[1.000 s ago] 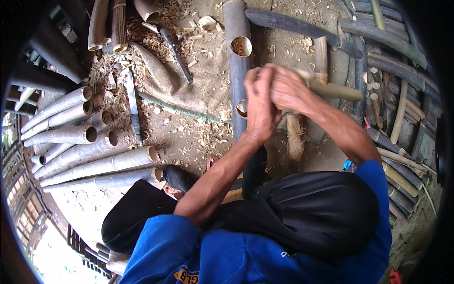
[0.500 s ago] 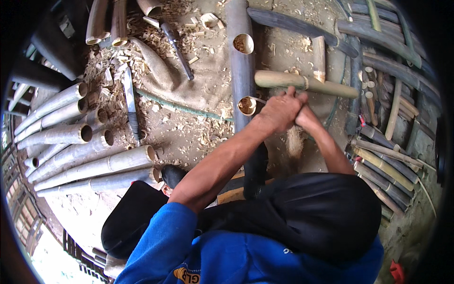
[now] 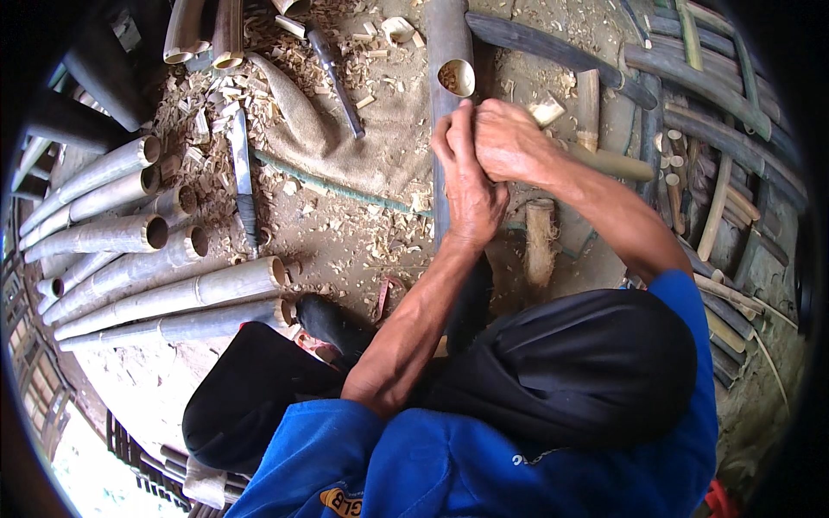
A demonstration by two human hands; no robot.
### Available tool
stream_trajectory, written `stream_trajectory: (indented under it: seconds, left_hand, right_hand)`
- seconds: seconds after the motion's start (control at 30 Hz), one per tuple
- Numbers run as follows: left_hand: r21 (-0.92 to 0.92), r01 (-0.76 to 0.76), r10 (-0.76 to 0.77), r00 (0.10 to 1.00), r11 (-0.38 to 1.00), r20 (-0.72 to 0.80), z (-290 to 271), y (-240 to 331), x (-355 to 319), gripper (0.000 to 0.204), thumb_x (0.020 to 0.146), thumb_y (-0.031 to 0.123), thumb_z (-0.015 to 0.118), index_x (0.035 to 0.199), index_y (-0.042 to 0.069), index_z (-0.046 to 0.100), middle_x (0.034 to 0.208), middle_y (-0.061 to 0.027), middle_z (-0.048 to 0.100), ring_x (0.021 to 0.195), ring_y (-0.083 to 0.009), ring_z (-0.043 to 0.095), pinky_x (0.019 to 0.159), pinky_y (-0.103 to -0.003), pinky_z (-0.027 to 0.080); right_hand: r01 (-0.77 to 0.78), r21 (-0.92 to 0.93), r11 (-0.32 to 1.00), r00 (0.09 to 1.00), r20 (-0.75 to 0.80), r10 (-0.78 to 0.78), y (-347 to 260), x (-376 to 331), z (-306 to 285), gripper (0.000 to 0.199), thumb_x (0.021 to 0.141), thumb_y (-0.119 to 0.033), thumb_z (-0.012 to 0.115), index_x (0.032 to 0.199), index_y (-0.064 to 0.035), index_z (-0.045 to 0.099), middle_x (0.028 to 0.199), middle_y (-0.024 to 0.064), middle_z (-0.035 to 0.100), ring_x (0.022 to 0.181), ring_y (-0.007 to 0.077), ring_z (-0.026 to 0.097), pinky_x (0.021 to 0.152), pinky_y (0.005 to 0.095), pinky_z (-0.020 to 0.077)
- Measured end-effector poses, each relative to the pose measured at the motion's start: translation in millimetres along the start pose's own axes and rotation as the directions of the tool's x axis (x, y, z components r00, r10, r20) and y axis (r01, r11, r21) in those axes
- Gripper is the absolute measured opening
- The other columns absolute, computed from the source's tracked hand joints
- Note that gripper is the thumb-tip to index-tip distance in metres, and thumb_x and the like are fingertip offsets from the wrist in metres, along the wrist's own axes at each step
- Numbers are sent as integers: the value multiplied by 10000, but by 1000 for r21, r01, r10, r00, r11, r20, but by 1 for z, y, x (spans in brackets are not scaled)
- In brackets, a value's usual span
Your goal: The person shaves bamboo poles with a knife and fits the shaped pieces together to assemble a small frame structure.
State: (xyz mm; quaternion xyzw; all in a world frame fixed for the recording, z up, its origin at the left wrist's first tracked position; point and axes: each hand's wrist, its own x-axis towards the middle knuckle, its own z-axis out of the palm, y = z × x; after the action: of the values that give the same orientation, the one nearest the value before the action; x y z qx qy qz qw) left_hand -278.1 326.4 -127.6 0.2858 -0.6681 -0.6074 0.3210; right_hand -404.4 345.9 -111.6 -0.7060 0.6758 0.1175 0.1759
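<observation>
A dark upright-running bamboo pole (image 3: 447, 30) lies in front of me, with an oval hole (image 3: 456, 78) cut in its side that has pale edges and chips inside. My left hand (image 3: 469, 177) is closed over the pole just below that hole, fingers bent. Pressed close against it on the right is my right hand (image 3: 515, 142), curled into a fist. Whatever the two hands grip is hidden by the fingers. Behind my right wrist shows a greenish bamboo length (image 3: 615, 164), partly covered. A pale cut piece (image 3: 547, 110) sticks out beside my right knuckles.
A machete (image 3: 240, 164) with a wrapped handle and a chisel-like tool (image 3: 335, 82) lie among shavings at left. Bamboo tubes (image 3: 173, 289) are stacked at far left, more poles (image 3: 691, 73) at right. A short fibrous wood block (image 3: 541, 244) stands near my knee. Sacking (image 3: 354, 164) covers the ground.
Both hands have moved left and up, from beside the greenish bamboo length onto the dark pole. They now cover the pole's lower hole, and the fibrous block shows more fully.
</observation>
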Motion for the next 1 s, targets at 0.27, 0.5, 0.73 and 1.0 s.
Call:
stream_trajectory:
  seconds: [0.27, 0.5, 0.73, 1.0]
  left_hand:
    - [200, 129, -191, 923, 971, 334, 29, 20, -17, 1073, 637, -106, 675, 1537, 96, 127, 1418, -326, 220, 1244, -548, 410, 1034, -512, 457]
    - [302, 156, -300, 797, 941, 524, 31, 27, -21, 1143, 603, -90, 692, 1551, 186, 115, 1499, -375, 152, 1197, -585, 461, 1004, -529, 476]
    - [410, 64, -373, 561, 910, 739, 18, 24, -16, 1185, 554, -19, 779, 1551, 195, 174, 1466, -355, 325, 1177, -481, 566, 1022, -454, 495]
    - [402, -42, -397, 93, 915, 913, 5, 12, 15, 978, 450, 28, 771, 1388, 80, 502, 1086, -214, 677, 1066, -373, 633, 871, -418, 545]
  right_hand:
    - [100, 363, 926, 993, 19, -115, 35, -60, 29, 277, 712, -151, 722, 958, -49, 645, 890, 156, 675, 828, 343, 657, 756, 448, 533]
    - [-183, 610, 771, 970, 239, 41, 33, -99, 76, 401, 727, -146, 705, 1111, -57, 637, 1083, 227, 666, 1029, 415, 607, 886, 479, 497]
    - [-595, 786, 169, 798, 551, 246, -29, -110, 70, 621, 834, -103, 690, 1397, -65, 430, 1380, 200, 510, 1281, 260, 492, 1072, 393, 425]
    - [-159, 913, 376, 953, 42, 300, -73, -110, 120, 235, 835, -196, 688, 1013, -48, 644, 957, 136, 692, 909, 276, 665, 775, 405, 541]
